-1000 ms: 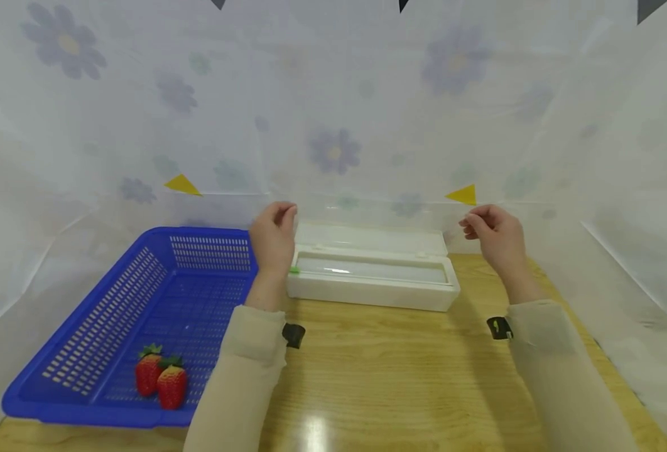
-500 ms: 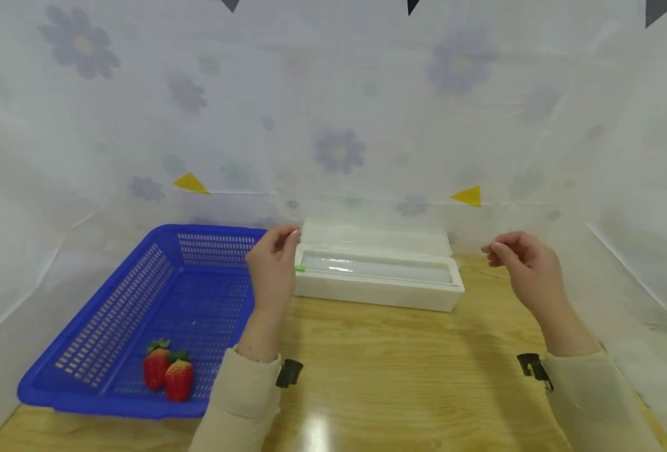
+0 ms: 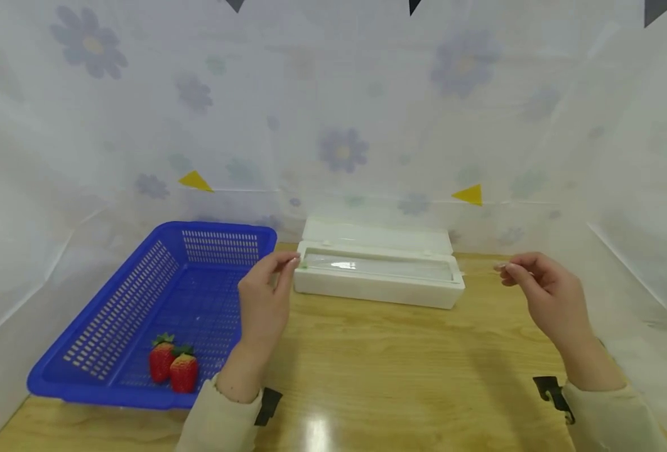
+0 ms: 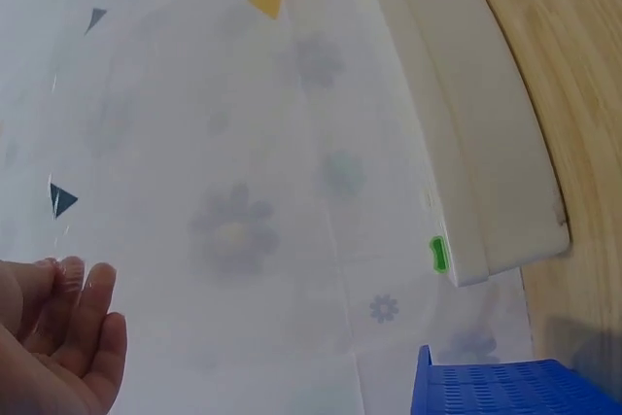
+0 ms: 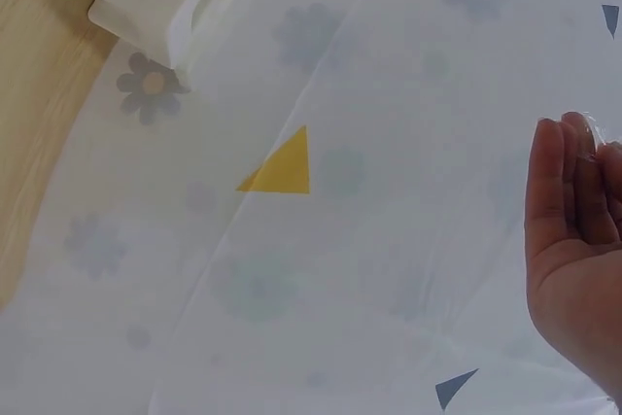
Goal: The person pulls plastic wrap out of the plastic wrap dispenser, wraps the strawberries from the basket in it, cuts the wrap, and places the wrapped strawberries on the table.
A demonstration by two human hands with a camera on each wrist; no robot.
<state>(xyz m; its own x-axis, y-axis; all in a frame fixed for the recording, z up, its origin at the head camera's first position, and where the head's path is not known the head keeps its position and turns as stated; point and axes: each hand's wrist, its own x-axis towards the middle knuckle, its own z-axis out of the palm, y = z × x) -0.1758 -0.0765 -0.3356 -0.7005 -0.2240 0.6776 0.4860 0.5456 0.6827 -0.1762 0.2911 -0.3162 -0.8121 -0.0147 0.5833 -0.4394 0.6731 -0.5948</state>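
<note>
Pinching clear film [image 5: 595,129] btwn thumb and fingers, L hand [image 3: 265,301] is by the L end of the white box [image 3: 379,290]; R hand [image 3: 554,304] pinches film too, out past the R end. Film's full extent is too see-thru to tell. Box sits toward the back of the worktop [image 3: 379,358], lid [image 3: 375,233] up, green tab [image 4: 439,254] at its L end. Blue basket [image 3: 192,301] is L of box, w/ 2 strawberries [image 3: 183,375] close together near its front.
</note>
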